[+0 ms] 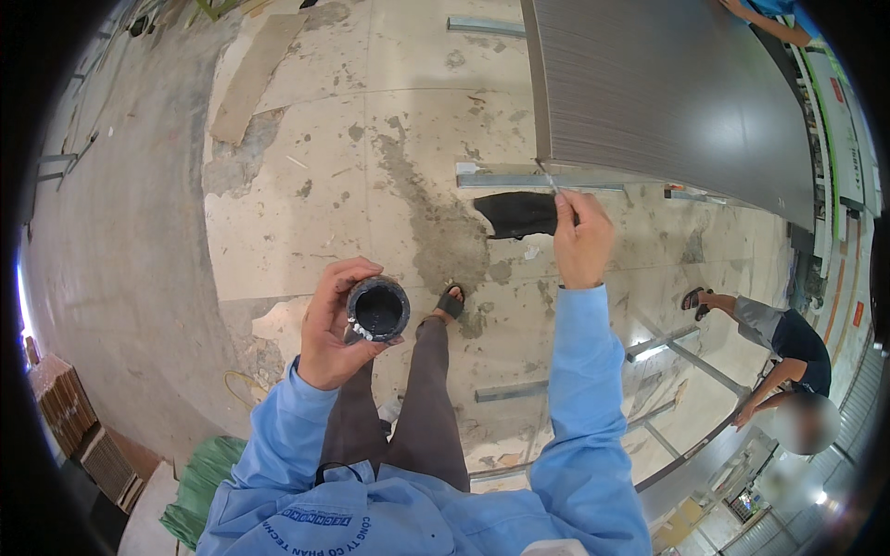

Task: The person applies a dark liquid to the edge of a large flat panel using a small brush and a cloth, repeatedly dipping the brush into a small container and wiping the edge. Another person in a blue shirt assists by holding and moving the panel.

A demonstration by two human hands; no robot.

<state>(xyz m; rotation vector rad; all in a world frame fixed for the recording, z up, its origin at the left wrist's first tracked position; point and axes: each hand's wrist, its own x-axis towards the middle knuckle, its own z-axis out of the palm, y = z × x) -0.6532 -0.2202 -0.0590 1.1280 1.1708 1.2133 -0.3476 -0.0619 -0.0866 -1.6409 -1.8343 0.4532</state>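
Observation:
My left hand point(326, 329) is wrapped round a small round pot point(405, 310) with dark liquid inside and white crusts on its rim. My right hand point(584, 239) pinches a thin brush point(553, 182), its tip at the near left corner of a large dark grey, wood-grained panel point(667, 93). Whether the tip touches the panel's edge is too small to tell. The pot is held well to the left of the panel, above the floor.
Metal bars point(575, 182) and a black sheet point(514, 215) lie below the panel. At right, a person point(802, 347) in dark clothes bends over a frame. Another person's arm point(774, 28) reaches the panel's far side. A green sack point(199, 486) sits lower left.

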